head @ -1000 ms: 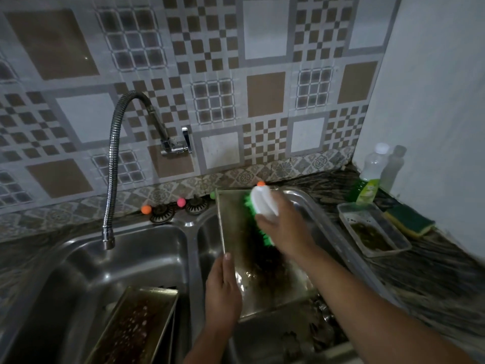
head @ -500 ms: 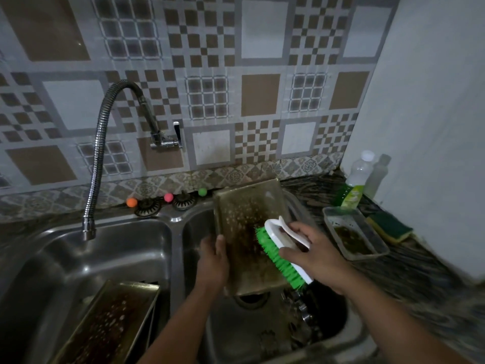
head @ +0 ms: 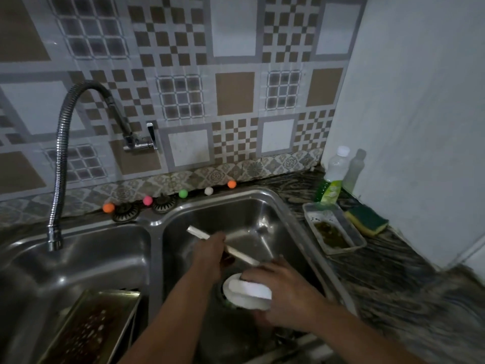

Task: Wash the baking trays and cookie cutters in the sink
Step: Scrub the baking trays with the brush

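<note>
A baking tray (head: 240,254) lies tipped low in the right sink basin (head: 252,208), only its pale rim showing edge-on. My left hand (head: 210,249) grips that rim near its middle. My right hand (head: 284,290) holds a white scrubbing brush (head: 249,291) just below the tray, over the drain, bristles facing down and hidden. A second dirty baking tray (head: 89,329) leans in the left basin (head: 78,261). Cookie cutters are not clearly visible.
A flexible metal faucet (head: 59,164) hangs over the left basin. Small coloured balls (head: 183,193) and two drain strainers (head: 126,212) line the back ledge. On the right counter stand a soap bottle (head: 333,177), a clear plastic dish (head: 333,232) and a green-yellow sponge (head: 366,219).
The tray has dropped from standing upright to lying low in the right basin. My right hand with the brush moved down from the tray's face to over the drain. The view shifted left.
</note>
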